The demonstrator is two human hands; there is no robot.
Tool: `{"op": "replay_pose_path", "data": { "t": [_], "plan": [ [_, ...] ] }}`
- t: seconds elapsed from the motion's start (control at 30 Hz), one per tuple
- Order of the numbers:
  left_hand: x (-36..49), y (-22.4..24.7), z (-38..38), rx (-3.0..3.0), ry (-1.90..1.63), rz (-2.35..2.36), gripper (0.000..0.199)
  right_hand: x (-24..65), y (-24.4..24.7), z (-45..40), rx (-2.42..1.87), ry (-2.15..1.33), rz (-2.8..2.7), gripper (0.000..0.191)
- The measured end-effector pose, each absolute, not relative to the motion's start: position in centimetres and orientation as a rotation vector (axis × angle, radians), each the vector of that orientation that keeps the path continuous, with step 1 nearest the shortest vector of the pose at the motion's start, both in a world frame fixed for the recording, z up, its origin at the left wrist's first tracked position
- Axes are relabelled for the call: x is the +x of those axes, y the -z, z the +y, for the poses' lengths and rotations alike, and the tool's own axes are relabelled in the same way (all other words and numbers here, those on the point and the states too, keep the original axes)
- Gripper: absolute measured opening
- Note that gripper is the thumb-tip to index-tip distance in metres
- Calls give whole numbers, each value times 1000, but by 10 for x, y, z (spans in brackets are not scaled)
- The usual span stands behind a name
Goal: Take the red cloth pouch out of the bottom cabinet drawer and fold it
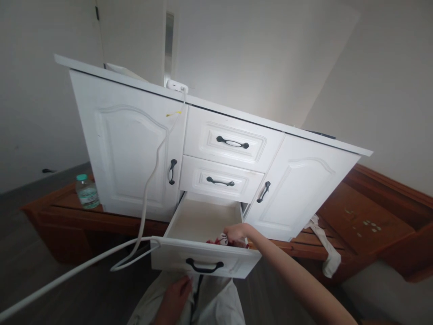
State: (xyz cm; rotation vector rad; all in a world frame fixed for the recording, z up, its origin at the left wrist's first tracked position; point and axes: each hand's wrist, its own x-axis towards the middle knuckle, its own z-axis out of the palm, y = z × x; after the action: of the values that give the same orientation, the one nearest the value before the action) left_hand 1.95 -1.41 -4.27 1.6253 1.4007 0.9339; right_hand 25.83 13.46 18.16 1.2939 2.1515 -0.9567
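Note:
The bottom drawer point(203, 216) of a white cabinet is pulled out toward me. My right hand point(235, 232) reaches over its front into the right side, fingers closed on a red and white patterned cloth point(221, 239). Part of this cloth is hidden behind the drawer front. My left hand point(177, 293) rests low by my light-coloured trousers, just below the black drawer handle point(204, 266) and apart from it. Its fingers are curled together, and nothing shows in them.
A white cable point(145, 198) hangs from a power strip point(177, 85) past the drawer's left corner. The cabinet point(125, 153) stands on a brown wooden bench point(64, 221). A bottle with a green cap point(88, 195) is at left; a pale sock-like cloth point(329, 253) hangs at right.

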Motion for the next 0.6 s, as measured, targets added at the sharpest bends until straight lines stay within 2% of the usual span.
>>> {"op": "replay_pose_path", "data": {
  "t": [0.17, 0.33, 0.47, 0.6],
  "plan": [
    [24, 43, -15, 1624, -952, 1391, 38, 290, -184, 127, 1258, 752, 2175, 17],
    [25, 37, -17, 1617, -956, 1401, 38, 235, -180, 152, 1201, 516, 2443, 38],
    [24, 37, -18, 1639, -938, 1416, 37, 167, -169, 191, 1189, 251, 2763, 34],
    [18, 46, -15, 1651, -919, 1466, 39, 121, -160, 225, 1232, 178, 2877, 27]
  ]
}}
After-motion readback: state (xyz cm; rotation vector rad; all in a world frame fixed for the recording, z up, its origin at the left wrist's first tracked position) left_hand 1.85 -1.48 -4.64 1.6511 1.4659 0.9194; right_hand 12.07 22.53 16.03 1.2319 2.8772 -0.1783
